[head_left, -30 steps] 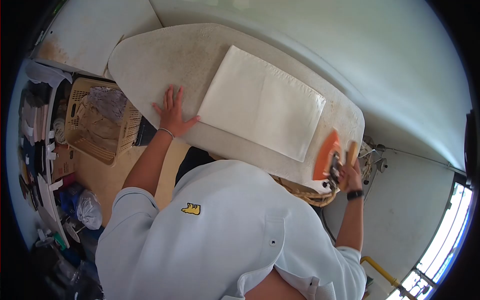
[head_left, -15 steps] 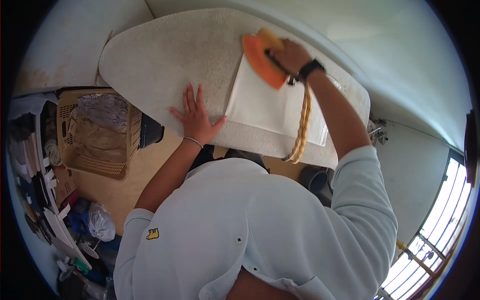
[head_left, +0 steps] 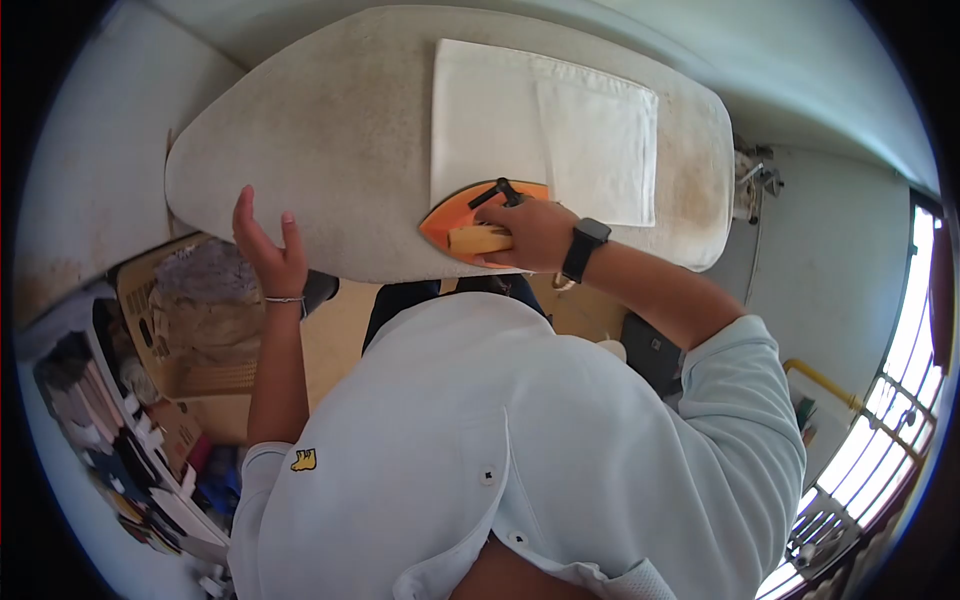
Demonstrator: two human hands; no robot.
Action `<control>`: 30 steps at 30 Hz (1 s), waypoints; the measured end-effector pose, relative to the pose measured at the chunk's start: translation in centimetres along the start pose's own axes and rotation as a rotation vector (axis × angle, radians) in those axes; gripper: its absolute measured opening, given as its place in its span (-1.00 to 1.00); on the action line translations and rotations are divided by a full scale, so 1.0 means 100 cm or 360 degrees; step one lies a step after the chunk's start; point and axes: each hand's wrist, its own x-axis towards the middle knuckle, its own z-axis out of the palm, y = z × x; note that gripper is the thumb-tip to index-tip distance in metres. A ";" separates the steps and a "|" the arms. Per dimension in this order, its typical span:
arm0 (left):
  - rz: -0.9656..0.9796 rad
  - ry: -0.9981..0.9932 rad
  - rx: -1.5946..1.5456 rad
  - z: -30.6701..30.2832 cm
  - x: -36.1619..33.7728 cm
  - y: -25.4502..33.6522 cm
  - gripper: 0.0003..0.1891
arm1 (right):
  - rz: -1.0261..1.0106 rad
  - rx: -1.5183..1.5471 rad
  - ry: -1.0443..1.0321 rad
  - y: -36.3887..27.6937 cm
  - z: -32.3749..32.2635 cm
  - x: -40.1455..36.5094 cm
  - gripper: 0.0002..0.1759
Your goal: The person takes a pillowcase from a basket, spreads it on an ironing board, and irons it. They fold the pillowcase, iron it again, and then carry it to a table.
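Observation:
My right hand (head_left: 535, 235) grips the handle of an orange clothes iron (head_left: 455, 213), whose tip points left. The iron rests at the near left corner of a folded white cloth (head_left: 545, 110), partly over the ironing board's near edge strip. Flat on the pale, stained ironing board (head_left: 300, 130), the cloth lies right of the middle. My left hand (head_left: 270, 250) is raised over the board's near left edge, fingers apart, holding nothing. Most of the iron's cord is hidden behind my right wrist.
A tan plastic laundry basket (head_left: 205, 380) with crumpled fabric stands on the floor at the left. Below it is a shelf crowded with folded items (head_left: 95, 390). A pale wall (head_left: 840, 130) runs behind the board, and a barred window (head_left: 890, 400) is at the right.
The iron in my right hand has come from the cloth's far left corner to its near left corner and turned. My left hand has lifted off the board and moved left.

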 end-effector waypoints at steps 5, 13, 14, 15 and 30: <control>0.0199 -0.0084 -0.0101 0.025 0.048 0.011 -0.47 | 0.1021 0.0510 0.0617 0.075 -0.011 -0.037 -0.35; -0.0013 -0.0819 -0.0187 0.125 0.162 0.048 -0.46 | 0.0590 0.0585 0.0506 0.151 -0.032 -0.078 -0.43; -0.0018 -0.0897 -0.0204 0.148 0.175 0.042 -0.39 | 0.0386 0.0198 0.0305 0.139 -0.035 -0.076 -0.45; -0.0016 -0.0903 -0.0202 0.166 0.187 0.043 -0.39 | 0.0337 0.0191 0.0205 0.126 -0.036 -0.069 -0.47; -0.0574 -0.1481 0.0581 0.215 0.223 0.069 -0.17 | 0.1437 0.0880 0.1121 0.266 -0.118 -0.040 -0.59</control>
